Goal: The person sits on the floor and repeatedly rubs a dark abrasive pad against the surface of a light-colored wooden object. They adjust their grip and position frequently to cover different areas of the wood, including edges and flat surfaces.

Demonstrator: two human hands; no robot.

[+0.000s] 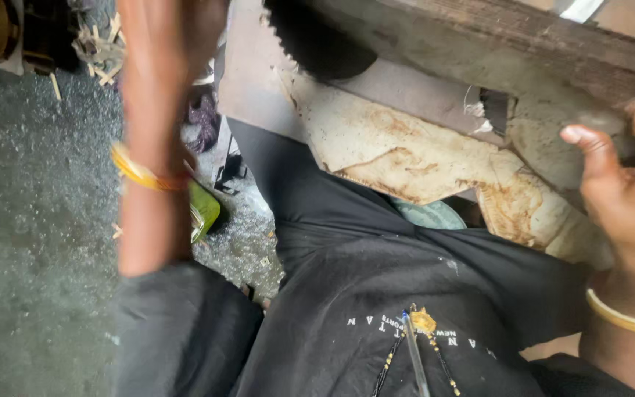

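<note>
under the right hand [626, 191], stained cream sheet [398, 151], creased, fingers spread, left hand probably out of frame

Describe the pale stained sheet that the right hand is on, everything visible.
The pale stained sheet looks like dried leaf or thin board, cream with brown blotches and ragged, torn edges. It lies tilted under a dark wooden beam and runs down over the person's black-clothed lap. The right hand rests on its upper right end, fingers curled over it.

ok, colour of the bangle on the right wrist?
Gold, a plain thin band below the right hand. Head view, lower right corner, shows it best.
</note>
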